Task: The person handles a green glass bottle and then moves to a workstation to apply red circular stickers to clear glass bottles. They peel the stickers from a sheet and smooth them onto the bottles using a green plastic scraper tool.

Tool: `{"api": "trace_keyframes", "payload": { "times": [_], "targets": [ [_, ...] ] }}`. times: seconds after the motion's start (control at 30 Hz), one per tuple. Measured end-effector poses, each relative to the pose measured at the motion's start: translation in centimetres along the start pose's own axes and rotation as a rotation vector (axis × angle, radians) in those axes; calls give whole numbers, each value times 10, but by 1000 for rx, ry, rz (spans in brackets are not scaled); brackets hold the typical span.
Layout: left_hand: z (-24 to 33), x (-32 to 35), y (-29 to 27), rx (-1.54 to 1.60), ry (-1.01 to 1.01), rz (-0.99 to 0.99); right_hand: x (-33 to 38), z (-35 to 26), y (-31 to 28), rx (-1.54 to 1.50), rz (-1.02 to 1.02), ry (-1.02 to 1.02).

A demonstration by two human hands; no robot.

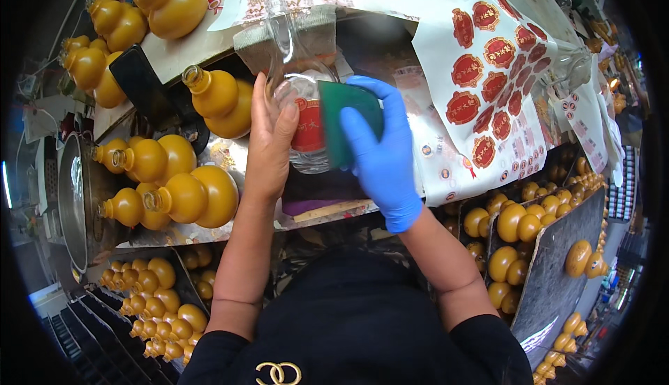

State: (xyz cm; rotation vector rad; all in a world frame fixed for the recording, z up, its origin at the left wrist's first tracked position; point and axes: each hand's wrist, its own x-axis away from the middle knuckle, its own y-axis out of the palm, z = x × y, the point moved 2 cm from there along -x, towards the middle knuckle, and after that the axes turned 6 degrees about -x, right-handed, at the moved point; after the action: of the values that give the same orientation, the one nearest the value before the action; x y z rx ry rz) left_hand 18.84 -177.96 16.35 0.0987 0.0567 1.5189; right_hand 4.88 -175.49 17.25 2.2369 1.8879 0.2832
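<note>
My bare left hand (268,151) wraps round the side of a clear glass bottle (310,161), which lies tilted with its neck pointing away from me. A red label with gold print (307,131) sits on the bottle's body. In a blue glove, my right hand (383,158) grips a green scouring pad (336,124) and holds it against the bottle, over the label's right part. The pad hides that part of the label and some of the glass. Under the neck is a beige cloth-covered block (317,33).
Mustard-yellow gourd-shaped bottles (202,193) stand at left, near a black phone (138,78) and a metal basin (70,204). A sheet of red labels (463,110) lies at right beside another clear glass bottle (575,64). Racks of yellow gourd bottles (512,221) stand below the table.
</note>
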Motion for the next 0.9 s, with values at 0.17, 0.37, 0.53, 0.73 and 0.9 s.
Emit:
{"api": "trace_keyframes", "payload": {
  "times": [0.17, 0.37, 0.53, 0.73, 0.9],
  "targets": [
    [-17, -2, -16, 129, -50, -96, -23, 12, -40, -164, -121, 113],
    [-20, -6, -18, 5, -40, -149, -43, 12, -19, 324, -491, 306],
    [-19, -5, -18, 39, -45, -146, -43, 12, -18, 355, -519, 362],
    [-21, -6, -21, 64, -27, -128, -43, 15, -18, 381, -528, 340],
    [-22, -5, -19, 132, -51, -126, -46, 11, -17, 294, -504, 396]
  ]
}}
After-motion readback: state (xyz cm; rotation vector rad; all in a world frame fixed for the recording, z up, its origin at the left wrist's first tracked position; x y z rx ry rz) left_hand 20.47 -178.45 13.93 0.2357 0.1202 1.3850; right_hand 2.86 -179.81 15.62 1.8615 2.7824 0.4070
